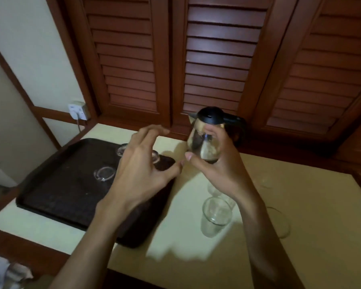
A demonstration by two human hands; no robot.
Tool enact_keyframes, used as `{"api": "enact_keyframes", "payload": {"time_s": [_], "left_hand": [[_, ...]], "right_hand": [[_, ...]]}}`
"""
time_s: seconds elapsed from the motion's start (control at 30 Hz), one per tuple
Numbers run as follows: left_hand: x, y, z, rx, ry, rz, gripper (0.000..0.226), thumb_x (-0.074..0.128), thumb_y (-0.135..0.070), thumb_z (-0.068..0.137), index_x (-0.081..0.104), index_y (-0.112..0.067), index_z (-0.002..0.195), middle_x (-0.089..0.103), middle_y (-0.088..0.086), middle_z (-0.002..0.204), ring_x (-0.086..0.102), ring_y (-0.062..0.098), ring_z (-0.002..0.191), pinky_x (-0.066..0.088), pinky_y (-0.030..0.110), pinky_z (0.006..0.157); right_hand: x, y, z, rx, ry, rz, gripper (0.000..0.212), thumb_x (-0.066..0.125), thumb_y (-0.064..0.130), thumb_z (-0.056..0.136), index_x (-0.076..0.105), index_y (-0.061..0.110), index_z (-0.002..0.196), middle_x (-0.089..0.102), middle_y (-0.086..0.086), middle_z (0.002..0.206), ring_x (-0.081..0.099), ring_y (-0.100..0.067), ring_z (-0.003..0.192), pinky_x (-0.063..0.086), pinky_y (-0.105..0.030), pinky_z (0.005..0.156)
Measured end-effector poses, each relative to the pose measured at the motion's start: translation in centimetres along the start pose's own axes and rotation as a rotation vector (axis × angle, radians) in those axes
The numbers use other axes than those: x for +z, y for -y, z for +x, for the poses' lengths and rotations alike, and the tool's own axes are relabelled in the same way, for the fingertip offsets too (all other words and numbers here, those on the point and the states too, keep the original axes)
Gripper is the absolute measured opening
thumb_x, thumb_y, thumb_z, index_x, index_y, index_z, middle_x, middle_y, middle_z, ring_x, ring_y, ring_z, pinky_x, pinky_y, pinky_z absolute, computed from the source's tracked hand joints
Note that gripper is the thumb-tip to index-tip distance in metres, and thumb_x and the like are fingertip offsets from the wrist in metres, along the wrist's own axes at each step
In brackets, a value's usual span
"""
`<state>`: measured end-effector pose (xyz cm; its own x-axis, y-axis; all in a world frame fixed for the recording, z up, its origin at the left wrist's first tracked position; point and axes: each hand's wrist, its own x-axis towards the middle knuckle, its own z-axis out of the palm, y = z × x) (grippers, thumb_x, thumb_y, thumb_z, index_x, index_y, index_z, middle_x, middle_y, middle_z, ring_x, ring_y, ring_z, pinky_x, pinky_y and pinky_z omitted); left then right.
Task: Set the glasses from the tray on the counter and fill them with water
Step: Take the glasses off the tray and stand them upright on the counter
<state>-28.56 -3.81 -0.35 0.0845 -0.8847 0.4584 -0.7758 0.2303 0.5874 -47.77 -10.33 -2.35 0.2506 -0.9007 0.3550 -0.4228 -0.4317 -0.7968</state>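
Glasses on both sides of the hands, so job about half done. 1 glass standing on the counter right under the right wrist, with another glass just behind it, partly hidden by the hand. Maybe 2 more see-through rims off to the right of that arm, too faint to tell for sure. None looking full of water yet.

Left of the left hand, on the dark tray, still 1 glass in the middle. 2 more glasses poking out from behind the left fingers at the far edge of the tray.

Left hand up above the tray, fingers spread and bent a little, holding nothing. Right hand lifted up too, curled around a see-through glass. Just behind that hand, a jug with a black lid.

Left to do: move the tray glasses over, then pour water into all.
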Motion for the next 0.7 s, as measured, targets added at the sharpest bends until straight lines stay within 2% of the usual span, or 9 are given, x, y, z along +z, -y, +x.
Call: {"api": "enact_keyframes", "payload": {"time_s": [0.1, 0.17, 0.27, 0.3, 0.37, 0.43, 0.53, 0.6, 0.7], "left_hand": [[-2.1, 4.4, 0.6, -0.108, 0.005, 0.082, 0.06, 0.08, -0.045, 0.081, 0.057, -0.025, 0.132, 0.056, -0.006, 0.138, 0.052, 0.014, 0.125, 0.039, 0.023, 0.096], [-2.8, 7.3, 0.9, -0.19, 0.024, 0.125, 0.063, 0.079, -0.045, 0.083, 0.055, -0.023, 0.136, 0.057, -0.003, 0.137, 0.054, 0.018, 0.122, 0.044, 0.033, 0.1], [-2.5, 11.0, 0.7, -0.278, 0.074, 0.2, 0.071, 0.075, -0.045, 0.086, 0.047, -0.018, 0.145, 0.056, 0.007, 0.142, 0.048, 0.027, 0.132, 0.043, 0.045, 0.109], [-2.2, 12.2, 0.5, -0.297, 0.098, 0.224, 0.077, 0.073, -0.049, 0.086, 0.042, -0.016, 0.149, 0.053, 0.011, 0.146, 0.044, 0.031, 0.136, 0.04, 0.045, 0.112], [-1.4, 14.3, 0.0, -0.312, 0.162, 0.269, 0.09, 0.065, -0.062, 0.088, 0.032, -0.011, 0.155, 0.043, 0.017, 0.156, 0.031, 0.035, 0.148, 0.029, 0.046, 0.119], [-0.9, 16.0, -0.5, -0.305, 0.237, 0.327, 0.099, 0.053, -0.072, 0.089, 0.022, -0.01, 0.16, 0.03, 0.017, 0.165, 0.017, 0.035, 0.156, 0.016, 0.047, 0.127], [-1.3, 18.2, -0.6, -0.277, 0.313, 0.394, 0.095, 0.042, -0.07, 0.096, 0.011, -0.01, 0.163, 0.019, 0.013, 0.17, 0.006, 0.031, 0.159, 0.005, 0.046, 0.13], [-2.2, 19.2, -0.2, -0.268, 0.353, 0.449, 0.087, 0.04, -0.064, 0.1, 0.01, -0.012, 0.163, 0.019, 0.012, 0.169, 0.006, 0.031, 0.159, 0.006, 0.045, 0.129], [-4.0, 19.9, 0.8, -0.314, 0.486, 0.563, 0.069, 0.038, -0.056, 0.103, 0.024, -0.016, 0.158, 0.032, 0.012, 0.162, 0.029, 0.033, 0.151, 0.026, 0.046, 0.121]], "right_hand": [[4.6, 1.9, 2.2, 0.004, 0.059, -0.057, 0.069, 0.078, 0.044, 0.084, 0.045, 0.03, 0.143, 0.05, 0.011, 0.143, 0.046, -0.004, 0.13, 0.034, -0.012, 0.099], [7.8, 2.9, 3.7, -0.011, 0.091, -0.107, 0.064, 0.076, 0.042, 0.086, 0.048, 0.027, 0.141, 0.052, 0.008, 0.14, 0.047, -0.009, 0.129, 0.04, -0.024, 0.1], [12.5, 3.9, 6.0, -0.025, 0.165, -0.221, 0.057, 0.073, 0.04, 0.089, 0.051, 0.025, 0.139, 0.054, 0.003, 0.136, 0.046, -0.016, 0.129, 0.034, -0.026, 0.092], [14.0, 4.1, 6.8, -0.025, 0.2, -0.267, 0.055, 0.071, 0.039, 0.09, 0.052, 0.023, 0.139, 0.054, 0.002, 0.136, 0.044, -0.018, 0.13, 0.033, -0.027, 0.093], [16.9, 4.3, 8.2, -0.012, 0.289, -0.362, 0.053, 0.068, 0.037, 0.092, 0.05, 0.021, 0.139, 0.051, -0.001, 0.139, 0.041, -0.023, 0.133, 0.035, -0.034, 0.102], [19.3, 4.2, 9.3, 0.011, 0.364, -0.442, 0.052, 0.065, 0.036, 0.095, 0.047, 0.021, 0.141, 0.049, -0.004, 0.143, 0.041, -0.027, 0.135, 0.035, -0.041, 0.108], [22.0, 3.9, 10.2, 0.037, 0.432, -0.491, 0.049, 0.062, 0.031, 0.097, 0.048, 0.021, 0.142, 0.05, -0.007, 0.142, 0.047, -0.032, 0.13, 0.041, -0.044, 0.105], [23.2, 4.0, 10.8, 0.038, 0.476, -0.52, 0.041, 0.062, 0.025, 0.098, 0.052, 0.017, 0.138, 0.057, -0.01, 0.134, 0.054, -0.032, 0.122, 0.046, -0.04, 0.098], [24.8, 4.8, 11.5, 0.032, 0.527, -0.595, 0.03, 0.057, 0.021, 0.1, 0.057, 0.012, 0.129, 0.064, -0.012, 0.123, 0.06, -0.03, 0.111, 0.049, -0.039, 0.092]]}}
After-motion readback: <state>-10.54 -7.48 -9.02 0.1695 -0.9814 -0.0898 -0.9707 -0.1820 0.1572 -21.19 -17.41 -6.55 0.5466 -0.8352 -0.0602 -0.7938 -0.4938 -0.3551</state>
